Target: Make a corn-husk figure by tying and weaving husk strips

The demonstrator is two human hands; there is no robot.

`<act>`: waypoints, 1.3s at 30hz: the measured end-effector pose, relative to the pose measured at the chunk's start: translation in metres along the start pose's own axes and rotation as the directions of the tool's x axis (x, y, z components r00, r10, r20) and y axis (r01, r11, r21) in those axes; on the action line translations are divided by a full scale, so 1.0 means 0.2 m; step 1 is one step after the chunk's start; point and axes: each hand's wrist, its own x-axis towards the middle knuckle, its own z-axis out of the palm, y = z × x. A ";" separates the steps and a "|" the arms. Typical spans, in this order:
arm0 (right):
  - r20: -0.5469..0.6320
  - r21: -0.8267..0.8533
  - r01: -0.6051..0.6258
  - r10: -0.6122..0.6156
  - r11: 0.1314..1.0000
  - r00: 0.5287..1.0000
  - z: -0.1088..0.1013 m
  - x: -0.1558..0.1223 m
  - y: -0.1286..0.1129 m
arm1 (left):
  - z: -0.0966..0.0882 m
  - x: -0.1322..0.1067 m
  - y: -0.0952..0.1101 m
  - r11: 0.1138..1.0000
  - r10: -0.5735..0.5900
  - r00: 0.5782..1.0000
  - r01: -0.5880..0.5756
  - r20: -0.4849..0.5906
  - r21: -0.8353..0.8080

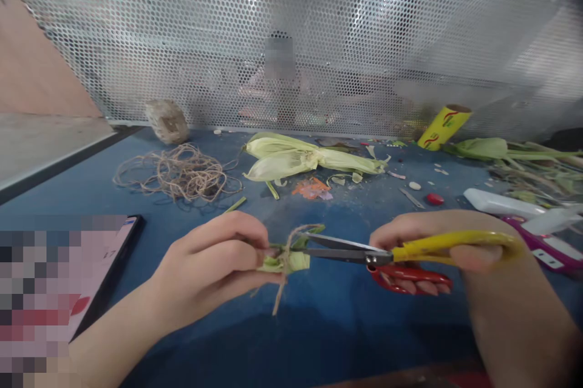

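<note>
My left hand (218, 260) pinches a short bundle of green husk strips (298, 262), wrapped with a piece of brown twine (286, 260) whose loose end hangs down. In my right hand (419, 230) is a pair of scissors (373, 257) with one yellow and one red handle. The blades are slightly apart and point left, their tips close by the twine and the bundle's cut end. Whether the blades touch the twine I cannot tell. Beyond my hands, pale green corn husks (291, 157) lie spread on the blue table.
A tangle of twine (182, 172) lies at the left, before a wrapped roll (167, 122). A phone or tablet (104, 279) is at the near left. On the right are a yellow tube (443, 127), a glue gun (542, 236) and green stalks (537, 157). A perforated metal screen (204, 42) stands behind.
</note>
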 end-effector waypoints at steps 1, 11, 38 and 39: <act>0.090 0.050 -0.023 0.018 0.999 0.996 0.00 0.00 -0.01 | 0.00 0.00 0.00 1.000 -0.012 1.000 0.012 -0.003 0.000; 0.209 0.185 0.097 -0.135 0.978 0.968 -0.02 0.03 0.02 | -0.02 0.05 -0.02 0.964 0.252 0.968 -0.250 -0.003 0.089; 0.096 0.288 0.107 -0.140 0.952 0.986 0.10 0.16 0.01 | 0.04 -0.02 -0.03 0.989 -0.130 0.949 0.103 -0.286 -0.109; 0.090 0.312 0.095 -0.129 0.945 0.988 0.11 0.16 0.01 | 0.04 -0.02 -0.03 0.984 -0.153 0.949 0.121 -0.278 -0.129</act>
